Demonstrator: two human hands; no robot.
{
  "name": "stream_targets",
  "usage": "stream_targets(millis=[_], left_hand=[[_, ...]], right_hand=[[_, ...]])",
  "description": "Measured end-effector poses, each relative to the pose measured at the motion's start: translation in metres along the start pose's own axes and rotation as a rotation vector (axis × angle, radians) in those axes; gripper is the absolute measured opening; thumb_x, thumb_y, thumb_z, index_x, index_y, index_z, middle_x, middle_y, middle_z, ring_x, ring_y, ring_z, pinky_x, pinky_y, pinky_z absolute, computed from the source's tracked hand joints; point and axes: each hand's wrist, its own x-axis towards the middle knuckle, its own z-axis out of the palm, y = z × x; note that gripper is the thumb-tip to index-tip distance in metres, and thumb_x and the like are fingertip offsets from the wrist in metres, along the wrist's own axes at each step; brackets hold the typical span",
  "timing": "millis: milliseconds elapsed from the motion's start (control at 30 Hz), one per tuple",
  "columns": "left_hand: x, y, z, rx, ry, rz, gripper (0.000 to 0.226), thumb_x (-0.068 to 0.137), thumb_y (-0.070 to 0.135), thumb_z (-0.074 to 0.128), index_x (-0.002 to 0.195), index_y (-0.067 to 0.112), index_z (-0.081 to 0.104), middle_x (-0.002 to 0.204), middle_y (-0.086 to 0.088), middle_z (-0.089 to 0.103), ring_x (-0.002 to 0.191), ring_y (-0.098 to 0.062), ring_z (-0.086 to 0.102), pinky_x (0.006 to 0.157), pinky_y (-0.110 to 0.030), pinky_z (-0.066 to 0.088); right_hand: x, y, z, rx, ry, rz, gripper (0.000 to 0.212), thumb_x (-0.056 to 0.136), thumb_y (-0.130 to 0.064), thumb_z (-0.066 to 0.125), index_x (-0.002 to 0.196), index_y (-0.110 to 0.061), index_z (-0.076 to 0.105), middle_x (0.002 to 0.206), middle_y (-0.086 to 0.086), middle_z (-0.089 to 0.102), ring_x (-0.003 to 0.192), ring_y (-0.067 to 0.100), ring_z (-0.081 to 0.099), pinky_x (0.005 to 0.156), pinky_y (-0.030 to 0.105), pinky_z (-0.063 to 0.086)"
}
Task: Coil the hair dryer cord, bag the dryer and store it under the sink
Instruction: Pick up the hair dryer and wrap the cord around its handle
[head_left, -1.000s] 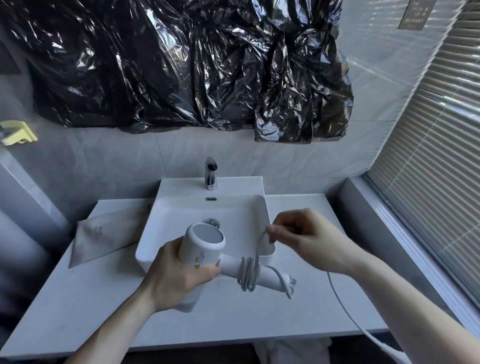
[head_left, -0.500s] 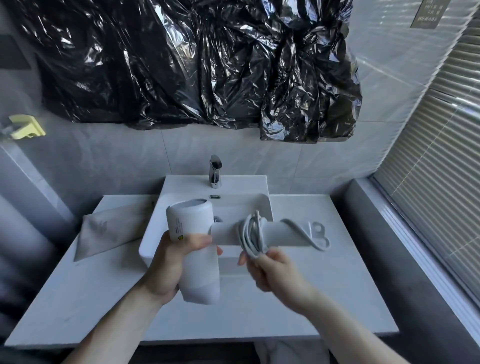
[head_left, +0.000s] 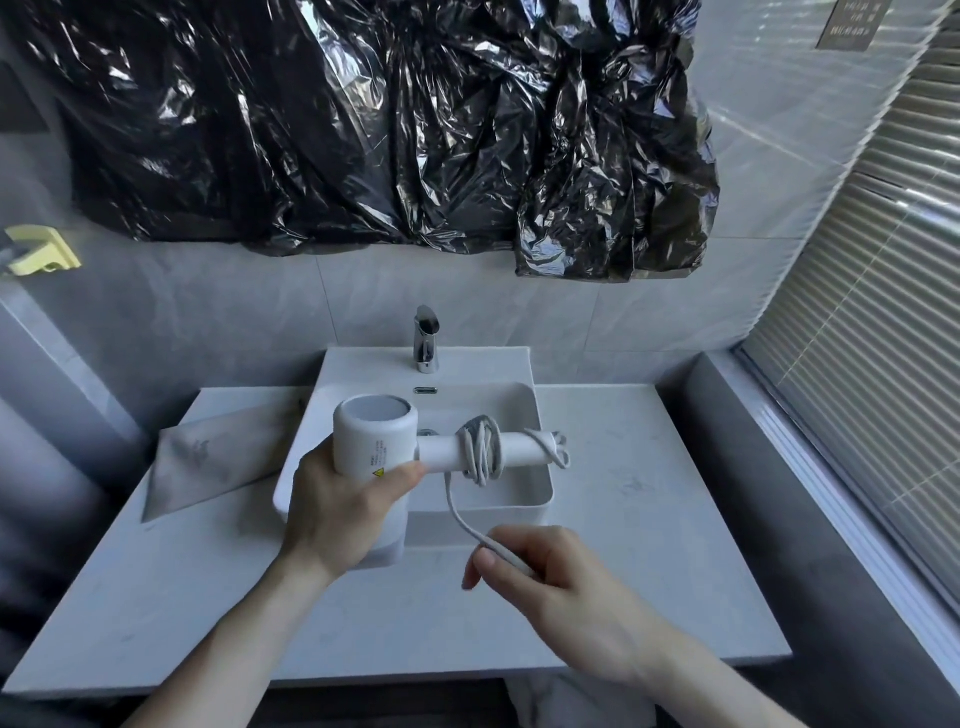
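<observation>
Several turns of cord are already wound round the handle of the hair dryer, which is held above the sink; the winding looks part done, with a free length still to be taken up. The dryer's barrel is gripped by the left hand, fingers closed round it; the loose run of cord is pinched between thumb and fingers of the right hand, below and nearer the body. Each new turn is best laid snug beside the last under light, even tension, so that the crossed loops are not pulled slack; the dryer should be kept level while the cord is carried round. The dryer is smooth, matt white plastic, a squat cylinder with a round handle; the cord is pale, limp and rubbery. A flat grey bag lies on the stone-like counter, left of the sink.
</observation>
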Motion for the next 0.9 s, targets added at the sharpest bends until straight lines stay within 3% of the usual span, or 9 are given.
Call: stream_targets(millis=[100,167,267,433,600,800,900], left_hand=[[0.002,-0.010,-0.001,0.145,-0.035,0.072,0.015,0.063,0.034,0.084,0.072,0.042,0.075,0.064,0.015,0.074,0.059,-0.013,0.065,0.056,-0.027,0.052],[0.001,-0.019,-0.003,0.186,-0.080,0.067,0.024,0.061,0.038,0.084,0.076,0.022,0.075,0.069,-0.004,0.075,0.062,-0.025,0.063,0.057,-0.038,0.054],[-0.005,-0.024,-0.004,0.231,-0.162,0.067,0.038,0.059,0.039,0.083,0.075,0.009,0.067,0.075,-0.017,0.071,0.058,-0.016,0.052,0.051,-0.033,0.045],[-0.012,-0.023,-0.008,0.197,-0.317,0.068,0.041,0.060,0.038,0.085,0.084,0.009,0.069,0.081,-0.018,0.073,0.063,-0.016,0.059,0.060,-0.031,0.047],[-0.013,-0.016,-0.016,0.100,-0.411,0.083,0.039,0.062,0.039,0.085,0.082,0.008,0.070,0.071,-0.009,0.068,0.063,-0.015,0.058,0.061,-0.028,0.045],[-0.014,-0.005,-0.023,0.017,-0.532,0.082,0.028,0.065,0.033,0.085,0.074,0.012,0.070,0.068,0.000,0.065,0.063,-0.013,0.056,0.060,-0.026,0.043],[-0.019,-0.002,-0.021,-0.031,-0.611,0.079,0.024,0.067,0.030,0.084,0.071,0.013,0.068,0.067,0.001,0.062,0.064,-0.015,0.054,0.062,-0.027,0.042]], right_hand=[[-0.006,-0.011,-0.015,-0.040,0.031,-0.054,0.037,0.108,-0.038,0.056,0.086,-0.014,0.073,0.051,-0.011,0.031,0.048,0.006,0.029,0.050,0.019,0.024],[-0.004,-0.015,-0.028,-0.039,0.106,-0.081,0.038,0.108,-0.036,0.058,0.082,-0.012,0.072,0.054,-0.009,0.030,0.050,0.006,0.027,0.049,0.021,0.023],[0.007,-0.011,-0.046,-0.074,0.200,-0.101,0.038,0.106,-0.037,0.062,0.076,-0.015,0.071,0.055,-0.009,0.034,0.051,0.007,0.028,0.048,0.023,0.024],[0.031,0.012,-0.072,-0.044,0.297,-0.084,0.037,0.100,-0.041,0.070,0.077,-0.013,0.073,0.060,-0.004,0.046,0.054,0.009,0.032,0.049,0.023,0.027],[0.048,0.030,-0.090,0.046,0.294,-0.007,0.030,0.093,-0.035,0.080,0.066,-0.024,0.072,0.054,-0.013,0.041,0.051,0.007,0.031,0.047,0.014,0.028],[0.060,0.048,-0.081,0.152,0.221,0.004,0.023,0.095,-0.018,0.077,0.076,-0.006,0.073,0.051,-0.013,0.040,0.043,0.002,0.030,0.044,0.009,0.027],[0.067,0.052,-0.070,0.147,0.190,-0.015,0.027,0.096,-0.020,0.076,0.076,-0.004,0.074,0.061,0.003,0.042,0.049,0.003,0.030,0.047,0.013,0.026]])
